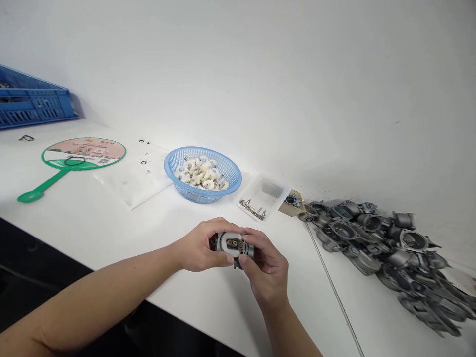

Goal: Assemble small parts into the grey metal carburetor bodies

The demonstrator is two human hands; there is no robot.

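Observation:
Both hands meet over the white table near its front edge and hold one small grey metal casting with a round face turned up. My left hand wraps its left side, fingers curled round it. My right hand grips its right side, thumb and fingertips pressed on the face. Behind the hands stands a blue plastic basket with several small white parts in it.
A heap of grey metal castings lies at the right. A clear bag with thin metal pins lies beside the basket, a flat white bag to its left. A green hand fan and a blue crate are far left.

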